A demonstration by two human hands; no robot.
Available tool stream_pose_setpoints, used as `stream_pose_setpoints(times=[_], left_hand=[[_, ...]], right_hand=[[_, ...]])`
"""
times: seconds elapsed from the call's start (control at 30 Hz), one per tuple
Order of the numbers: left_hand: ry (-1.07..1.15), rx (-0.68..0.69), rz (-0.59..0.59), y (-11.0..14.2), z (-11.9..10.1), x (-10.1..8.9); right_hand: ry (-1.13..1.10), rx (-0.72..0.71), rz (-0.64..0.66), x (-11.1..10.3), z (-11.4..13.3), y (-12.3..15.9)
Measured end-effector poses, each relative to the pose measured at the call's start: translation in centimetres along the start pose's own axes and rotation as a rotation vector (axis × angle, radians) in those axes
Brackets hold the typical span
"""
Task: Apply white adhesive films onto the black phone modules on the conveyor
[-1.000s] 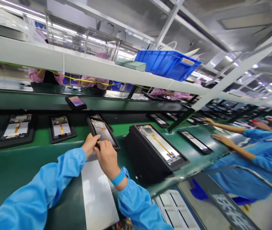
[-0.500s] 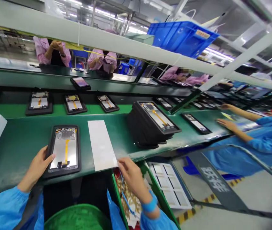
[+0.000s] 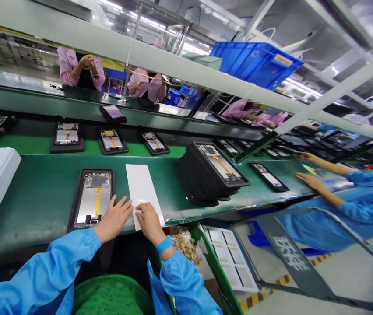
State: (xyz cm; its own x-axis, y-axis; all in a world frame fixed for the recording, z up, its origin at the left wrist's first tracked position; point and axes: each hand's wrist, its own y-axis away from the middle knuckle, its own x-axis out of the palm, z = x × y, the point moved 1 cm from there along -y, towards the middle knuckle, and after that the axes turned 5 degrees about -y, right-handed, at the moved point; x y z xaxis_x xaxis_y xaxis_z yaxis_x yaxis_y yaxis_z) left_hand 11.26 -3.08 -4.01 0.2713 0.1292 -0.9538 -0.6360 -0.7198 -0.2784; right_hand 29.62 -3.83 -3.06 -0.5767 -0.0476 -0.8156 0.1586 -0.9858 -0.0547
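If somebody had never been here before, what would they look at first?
Probably the big bright blue plastic bin up on the long white shelf beam. Next, maybe the tall stack of black trays on the green bench, its top one showing a silver device with an orange ribbon. Nearer, the left hand and right hand meet over a plain white sheet.

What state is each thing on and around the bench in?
Nearest tablet: back off, innards exposed
White sheet: flat
Black stack: uneven, open tablet on top
Tablet on far ledge: screen up, looks lit
Blue crate: upright, loaded
Left hand: fingers spread
Right hand: fingers curled, at sheet
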Motion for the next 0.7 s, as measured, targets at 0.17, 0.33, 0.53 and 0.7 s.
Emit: stream_pose_setpoints(times=[0.17, 0.33, 0.53, 0.7], left_hand=[[-0.011, -0.021, -0.009, 0.3, 0.3, 0.5], [0.003, -0.027, -0.007, 0.2, 0.2, 0.2], [0.031, -0.031, 0.006, 0.2, 0.2, 0.1], [0.062, -0.034, 0.037, -0.1, 0.1, -0.2]], right_hand=[[0.010, -0.006, -0.027, 0.3, 0.0, 0.0], [-0.025, -0.086, -0.105, 0.5, 0.6, 0.8], [-0.120, -0.139, -0.153, 0.0, 1.3, 1.7], [-0.279, -0.087, -0.214, -2.8, 2.7, 0.5]])
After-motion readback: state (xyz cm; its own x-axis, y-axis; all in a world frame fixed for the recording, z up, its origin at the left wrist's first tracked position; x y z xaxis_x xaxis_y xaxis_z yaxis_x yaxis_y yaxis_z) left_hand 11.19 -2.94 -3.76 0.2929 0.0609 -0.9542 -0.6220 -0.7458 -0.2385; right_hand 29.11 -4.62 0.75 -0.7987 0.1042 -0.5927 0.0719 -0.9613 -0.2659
